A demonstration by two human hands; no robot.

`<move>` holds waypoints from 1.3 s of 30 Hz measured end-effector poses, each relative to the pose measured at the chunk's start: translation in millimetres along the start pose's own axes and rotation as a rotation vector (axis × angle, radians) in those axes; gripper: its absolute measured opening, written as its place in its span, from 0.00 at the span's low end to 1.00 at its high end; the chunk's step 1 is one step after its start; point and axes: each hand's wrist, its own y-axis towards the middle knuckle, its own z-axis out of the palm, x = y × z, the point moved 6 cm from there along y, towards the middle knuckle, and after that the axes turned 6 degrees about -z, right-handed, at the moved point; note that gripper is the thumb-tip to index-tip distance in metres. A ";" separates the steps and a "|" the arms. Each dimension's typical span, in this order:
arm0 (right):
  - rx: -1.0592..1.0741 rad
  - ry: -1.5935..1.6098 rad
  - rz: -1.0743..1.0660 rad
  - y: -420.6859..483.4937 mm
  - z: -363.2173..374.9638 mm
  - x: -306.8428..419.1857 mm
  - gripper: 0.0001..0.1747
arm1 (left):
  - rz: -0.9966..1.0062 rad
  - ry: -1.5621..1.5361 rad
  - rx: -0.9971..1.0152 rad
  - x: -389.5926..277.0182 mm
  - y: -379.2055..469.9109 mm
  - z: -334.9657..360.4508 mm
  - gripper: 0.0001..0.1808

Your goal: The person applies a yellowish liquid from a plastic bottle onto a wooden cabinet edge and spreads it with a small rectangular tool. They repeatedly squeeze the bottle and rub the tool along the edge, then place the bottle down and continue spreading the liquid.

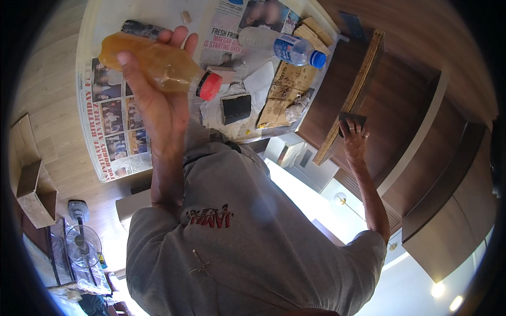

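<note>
My left hand point(166, 106), palm up, grips a clear plastic bottle point(158, 63) of cloudy orange liquid. Its red cap point(210, 86) is on, and the bottle lies tilted across the fingers. My right hand point(354, 138) is well off to the right, its fingers pressing a dark flat piece, apparently sandpaper point(359, 119), to the layered edge of a plywood panel point(357, 85). Below the bottle's cap, a black rectangular block point(236, 109) rests on white paper point(259, 83). A clear bottle with a blue cap point(317, 59) lies farther right on newspaper point(221, 35).
The table point(89, 23) also carries stained cardboard point(290, 85), a crumpled plastic bag point(298, 107), wood strips point(314, 35) and a dark cylindrical piece point(140, 28). Brown cabinet panels point(411, 94) curve around the right side. At lower left stand a fan point(83, 245) and a wooden box point(37, 193).
</note>
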 end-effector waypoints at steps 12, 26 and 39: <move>-0.018 0.144 0.043 -59.9 -7.2 49.2 0.26 | -0.044 -0.031 0.051 1.1 -15.9 11.3 0.34; -0.056 0.288 0.195 -82.9 -34.1 96.2 0.22 | 0.002 -0.009 0.131 1.6 -59.9 30.2 0.34; -0.736 0.991 0.635 -56.4 -37.9 243.0 0.29 | 0.038 0.015 0.286 15.0 -164.1 36.9 0.37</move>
